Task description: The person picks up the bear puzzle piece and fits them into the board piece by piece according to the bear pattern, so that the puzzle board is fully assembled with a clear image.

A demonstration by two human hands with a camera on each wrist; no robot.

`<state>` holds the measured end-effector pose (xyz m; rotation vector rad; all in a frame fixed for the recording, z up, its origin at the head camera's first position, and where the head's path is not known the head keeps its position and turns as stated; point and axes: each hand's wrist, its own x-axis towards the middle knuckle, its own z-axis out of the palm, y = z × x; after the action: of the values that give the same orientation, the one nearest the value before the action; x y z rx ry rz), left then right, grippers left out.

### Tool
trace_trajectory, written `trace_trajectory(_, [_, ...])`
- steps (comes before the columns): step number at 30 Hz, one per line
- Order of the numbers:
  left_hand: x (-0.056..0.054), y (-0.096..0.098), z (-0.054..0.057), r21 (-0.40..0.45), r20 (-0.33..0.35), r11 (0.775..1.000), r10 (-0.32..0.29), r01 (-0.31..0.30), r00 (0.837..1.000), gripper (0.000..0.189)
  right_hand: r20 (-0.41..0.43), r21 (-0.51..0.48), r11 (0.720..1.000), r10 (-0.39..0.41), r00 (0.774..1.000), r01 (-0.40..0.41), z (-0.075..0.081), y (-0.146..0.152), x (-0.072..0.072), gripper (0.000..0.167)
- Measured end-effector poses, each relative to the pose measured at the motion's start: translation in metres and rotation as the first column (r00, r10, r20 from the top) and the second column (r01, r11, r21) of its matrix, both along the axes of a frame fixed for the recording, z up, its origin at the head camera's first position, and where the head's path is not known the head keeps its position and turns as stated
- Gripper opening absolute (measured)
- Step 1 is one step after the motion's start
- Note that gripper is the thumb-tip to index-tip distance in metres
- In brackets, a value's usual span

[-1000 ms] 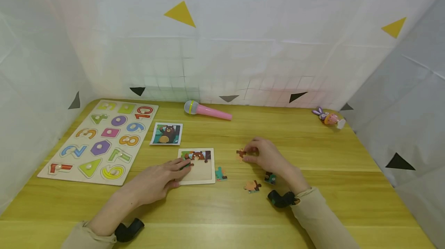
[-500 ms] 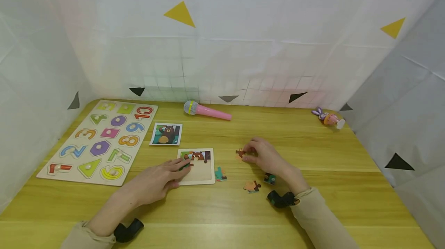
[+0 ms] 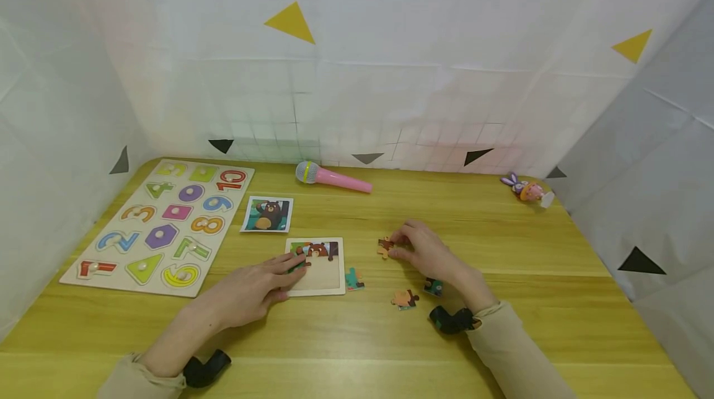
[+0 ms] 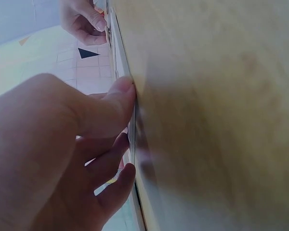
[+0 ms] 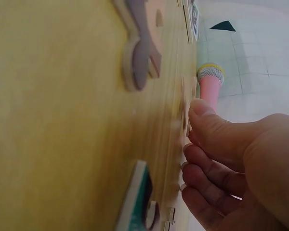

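Note:
My left hand [image 3: 262, 287] rests on the left side of a small wooden puzzle tray [image 3: 317, 291], fingers stretched over it and thumb at its near edge. Bear-head pieces fill the tray's top part; bare wood shows below. To the right of the tray, my right hand [image 3: 426, 253] pinches a brown and orange jigsaw piece [image 3: 384, 247] between thumb and fingers, low over the table. In the right wrist view, the thumb [image 5: 209, 118] lies along that piece, which shows nearly edge-on. A teal piece [image 3: 354, 279], an orange-brown piece [image 3: 404, 298] and a dark green piece [image 3: 432, 286] lie nearby.
Behind the tray lies a bear picture card [image 3: 268, 214]. A number-and-shape peg board [image 3: 131, 244] takes up the left. A pink toy microphone [image 3: 334, 178] and a rabbit figurine [image 3: 527, 189] lie toward the back, before a white cloth wall [image 3: 390, 95].
The piece in my right fingers has turned slightly and shows a little more of its face. My left hand stays on the tray.

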<state>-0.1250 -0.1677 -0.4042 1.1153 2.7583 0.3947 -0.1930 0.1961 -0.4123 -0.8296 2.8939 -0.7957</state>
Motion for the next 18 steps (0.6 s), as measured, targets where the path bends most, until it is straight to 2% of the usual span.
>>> trace_trajectory(18, [-0.0007, -0.0005, -0.0008, 0.011, 0.039, 1.000, 0.000, 0.000, 0.999, 0.050, -0.006, -0.024, 1.000, 0.010, 1.000, -0.010, -0.0004, -0.0018, 0.0014, 0.023])
